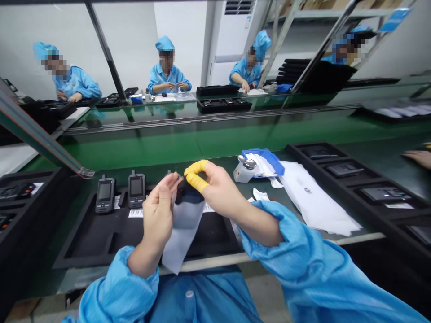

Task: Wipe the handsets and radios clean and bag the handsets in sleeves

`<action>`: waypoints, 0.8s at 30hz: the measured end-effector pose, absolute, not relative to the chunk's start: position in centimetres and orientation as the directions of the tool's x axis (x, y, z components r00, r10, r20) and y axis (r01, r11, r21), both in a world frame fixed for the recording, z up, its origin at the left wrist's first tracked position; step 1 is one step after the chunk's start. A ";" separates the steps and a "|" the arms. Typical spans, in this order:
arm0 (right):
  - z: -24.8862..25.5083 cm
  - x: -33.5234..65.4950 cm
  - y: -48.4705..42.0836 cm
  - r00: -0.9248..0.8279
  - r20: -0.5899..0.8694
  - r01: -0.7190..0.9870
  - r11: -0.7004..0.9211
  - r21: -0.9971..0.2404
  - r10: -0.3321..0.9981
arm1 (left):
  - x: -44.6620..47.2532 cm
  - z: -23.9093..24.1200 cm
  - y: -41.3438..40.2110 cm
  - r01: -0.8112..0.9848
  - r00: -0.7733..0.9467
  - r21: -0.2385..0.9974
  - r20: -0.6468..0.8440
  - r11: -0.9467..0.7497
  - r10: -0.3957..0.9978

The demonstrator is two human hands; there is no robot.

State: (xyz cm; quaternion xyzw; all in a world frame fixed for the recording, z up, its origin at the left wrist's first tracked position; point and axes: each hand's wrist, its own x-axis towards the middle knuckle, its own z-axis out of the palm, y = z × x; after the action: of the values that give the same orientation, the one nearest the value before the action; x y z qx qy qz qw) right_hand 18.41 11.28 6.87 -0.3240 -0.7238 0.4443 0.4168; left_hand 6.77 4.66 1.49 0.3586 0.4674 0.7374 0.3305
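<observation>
- The dark green surface (284, 197) is stretching out under the trays and supplies.
- A device tray (336, 184) is lying at 3 o'clock from the hands, carrying dark devices (387, 194) in its black compartments.
- A black foam tray (90, 229) is resting beneath the hands, spreading toward 8 o'clock.
- A white pile (310, 202) of thin sheets or sleeves is lying just beside the device tray, at 3 o'clock.
- A translucent bag (180, 235) is hanging toward 6 o'clock from the hands.
- The right hand (218, 184) is pinching the dark item's top; the left hand (158, 215) is grasping the bag's upper part.
- A blue bin (279, 168) is holding white pieces at 2 o'clock.
- 2 handheld devices (105, 195) are lying at 9 o'clock.
- The dark item (189, 193) is sitting between the hands at the bag's upper end, partly hidden.
- Yellow finger covers (196, 181) are sheathing 2 right-hand digits.
</observation>
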 end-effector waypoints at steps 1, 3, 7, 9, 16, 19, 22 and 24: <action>6.8 18.6 11.4 -0.434 0.318 0.101 0.396 -0.913 0.843 | 6.7 1.5 4.6 -0.185 -0.500 0.929 0.192 -0.321 0.844; 6.8 18.9 11.7 -0.426 0.331 0.092 0.405 -0.910 0.842 | 6.5 1.3 4.3 -0.222 -0.430 0.944 0.128 -0.242 0.894; 6.8 19.7 12.1 -0.409 0.345 0.077 0.409 -0.909 0.845 | 5.8 1.2 3.5 -0.330 -0.264 0.941 -0.017 -0.074 0.964; 6.7 20.0 12.2 -0.405 0.334 0.068 0.392 -0.917 0.851 | 5.6 1.1 3.3 -0.357 -0.214 0.934 -0.062 -0.019 0.975; 6.7 20.4 12.2 -0.382 0.333 0.045 0.377 -0.925 0.862 | 5.9 0.1 3.4 -0.063 -0.395 0.998 0.003 -0.031 0.919; 6.7 20.1 12.1 -0.398 0.311 0.065 0.365 -0.929 0.863 | 6.5 0.0 3.7 0.033 -0.497 0.997 0.077 -0.070 0.864; 6.7 19.8 11.7 -0.455 0.282 0.087 0.357 -0.930 0.845 | 7.0 0.7 4.4 0.037 -0.537 0.988 0.147 -0.151 0.830; 6.8 19.8 11.5 -0.505 0.277 0.102 0.375 -0.921 0.817 | 7.2 1.7 5.1 0.008 -0.552 0.973 0.198 -0.232 0.810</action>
State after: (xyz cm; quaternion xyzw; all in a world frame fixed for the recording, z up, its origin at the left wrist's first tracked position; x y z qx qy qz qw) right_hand 19.77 11.52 6.83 -0.3131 -0.7338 0.4628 0.3863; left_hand 7.25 5.09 1.67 0.3734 0.5473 0.6904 0.2904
